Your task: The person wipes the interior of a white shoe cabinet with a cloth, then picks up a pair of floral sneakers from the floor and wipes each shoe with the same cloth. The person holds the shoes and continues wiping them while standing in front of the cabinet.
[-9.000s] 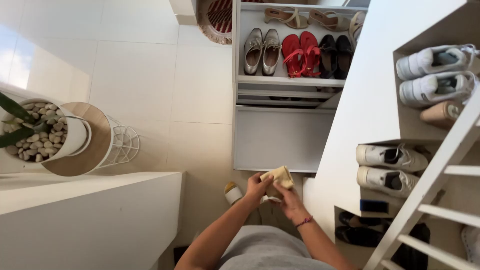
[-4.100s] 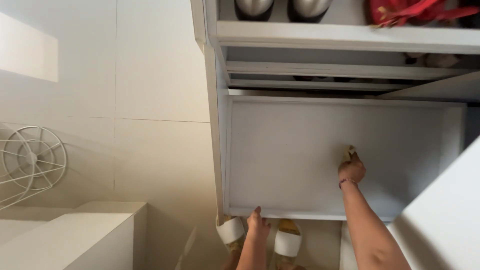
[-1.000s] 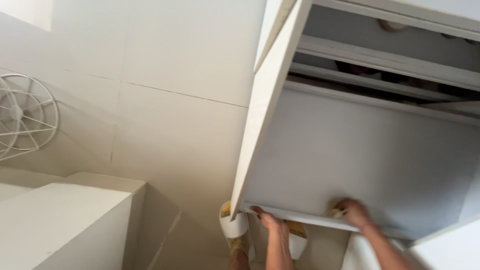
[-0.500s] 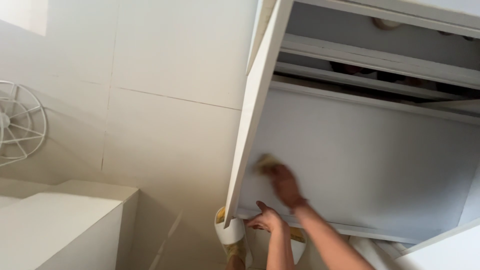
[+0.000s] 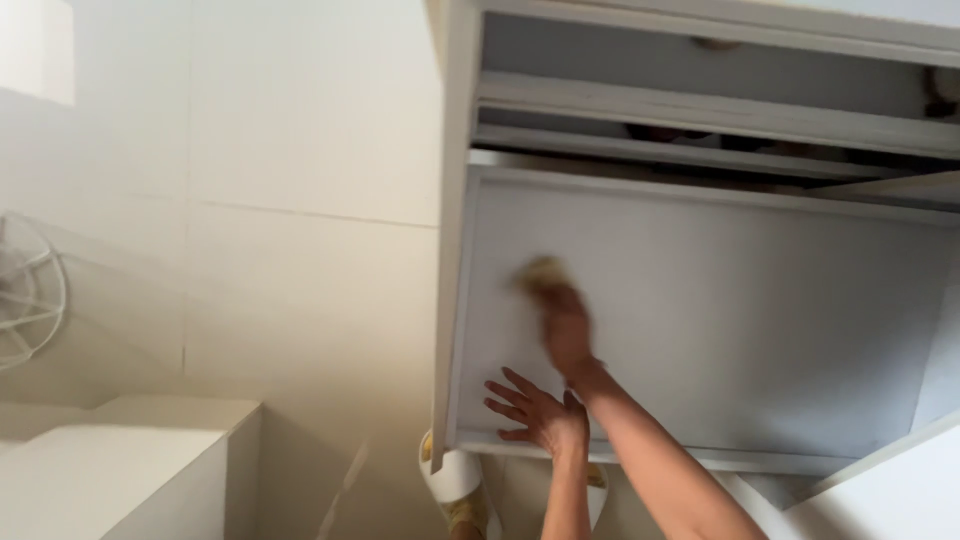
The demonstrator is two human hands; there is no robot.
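Soft yellowish cloth (image 5: 541, 273) on smooth flat white drawer (image 5: 760, 320)

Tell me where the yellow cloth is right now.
In the head view, the yellow cloth is under the right hand on the left part of the white shelf panel, above the left hand.

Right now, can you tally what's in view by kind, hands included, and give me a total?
Hands: 2, left hand flat on the pull-out shelf, right hand pressing the cloth
Yellow cloth: 1
White pull-out shelf: 1
White sandals: 2, the second mostly hidden
White wire stand: 1
Total: 7
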